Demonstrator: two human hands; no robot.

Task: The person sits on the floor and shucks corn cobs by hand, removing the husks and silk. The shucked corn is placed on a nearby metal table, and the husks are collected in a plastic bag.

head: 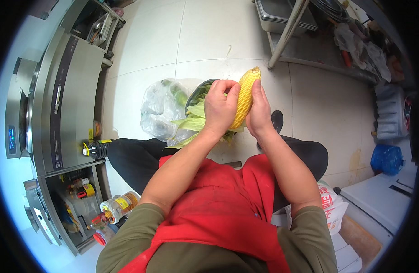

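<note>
A bare yellow ear of corn [245, 97] tilts up between my hands, its kernels exposed and its blunt, pale end uppermost. Around its right side and underside, my right hand [259, 111] holds it with the thumb along the kernels. My left hand [220, 106] is curled at the ear's left side, thumb and forefinger drawn together; I cannot tell whether fine silk is pinched there. Below the hands, pale green corn husks [192, 123] spill over the edge of a dark round container [192, 94], which my left hand and forearm partly hide.
A clear plastic bag [158, 109] with green contents sits left of the container. Steel cabinets [79, 99] line the left, with a dark bottle [98, 149] and oil jugs [119, 206] beside them. A table leg [288, 36] stands at upper right; a blue water bottle [387, 159] lies far right.
</note>
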